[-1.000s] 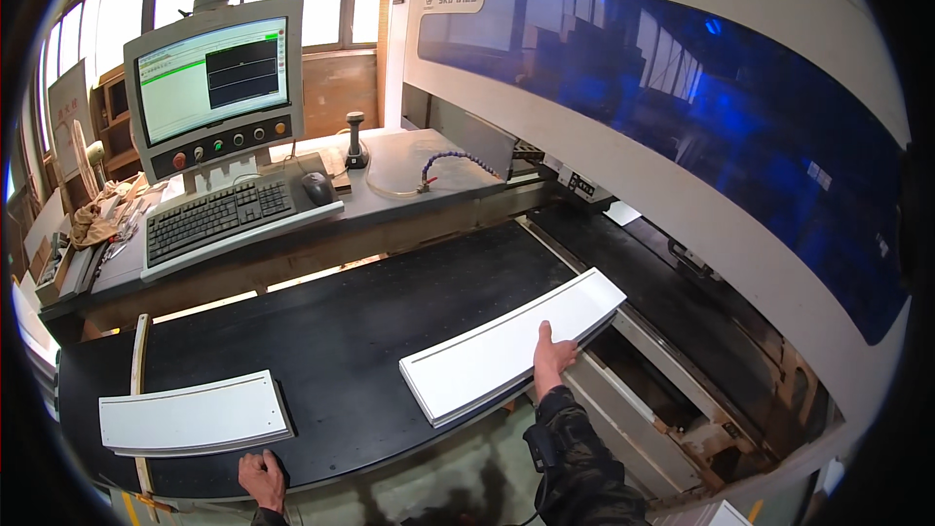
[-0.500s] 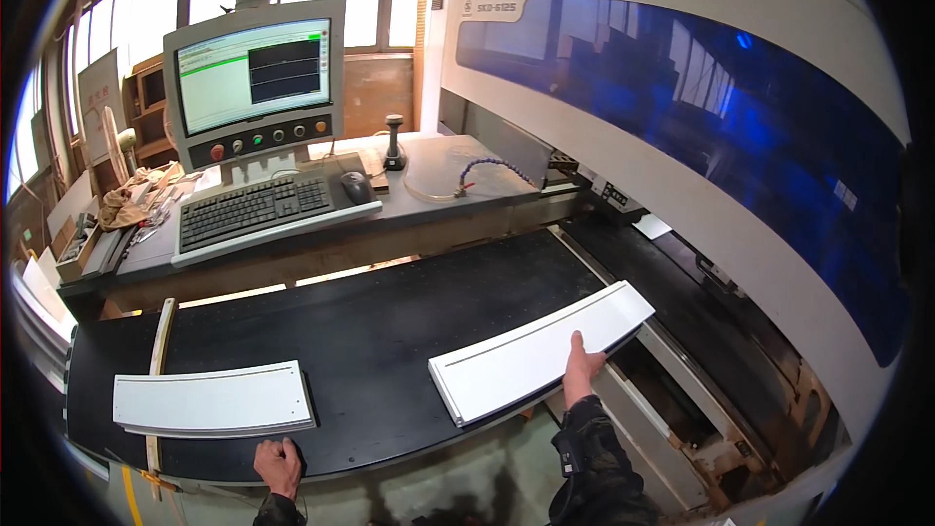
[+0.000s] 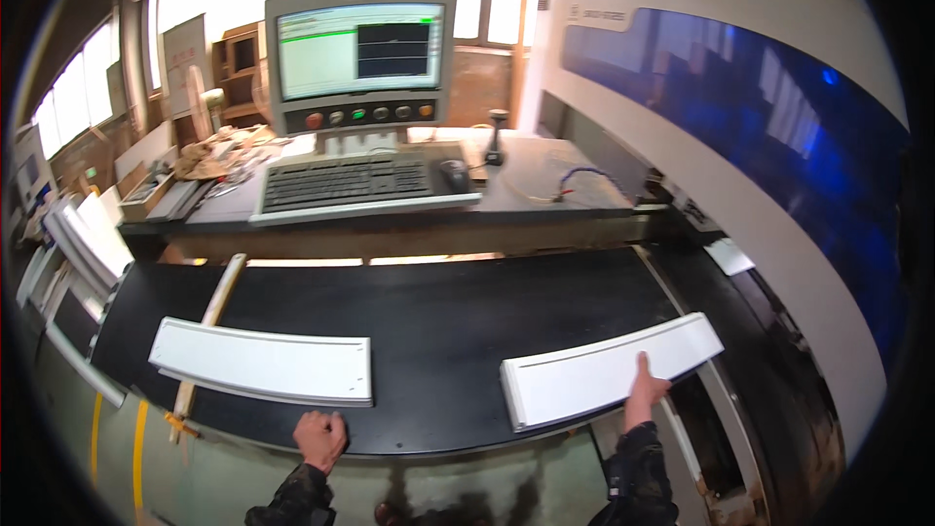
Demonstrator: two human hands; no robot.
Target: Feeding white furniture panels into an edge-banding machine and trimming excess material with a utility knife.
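A stack of white panels [image 3: 604,375] with a groove near its far long edge lies on the right part of a black table [image 3: 438,302]. My right hand [image 3: 645,394] grips the near edge of that stack, thumb on the top face and the other fingers hidden below. A second white panel stack [image 3: 268,362], with small holes at its right end, rests on the left part of the table. Just in front of it, my left hand [image 3: 321,440] is curled into a fist at the table's near edge, with nothing visible in it.
Behind the table stand a monitor [image 3: 360,54] with buttons, a keyboard [image 3: 346,180], a mouse [image 3: 454,175] and a black handheld scanner [image 3: 496,136]. A large white machine with a blue window [image 3: 740,88] rises at the right. A pale strip [image 3: 224,290] crosses under the left stack.
My view has swung left, so the table, panels and monitor sit farther right in the picture. Both hands keep about the same places at the table edge and right stack.
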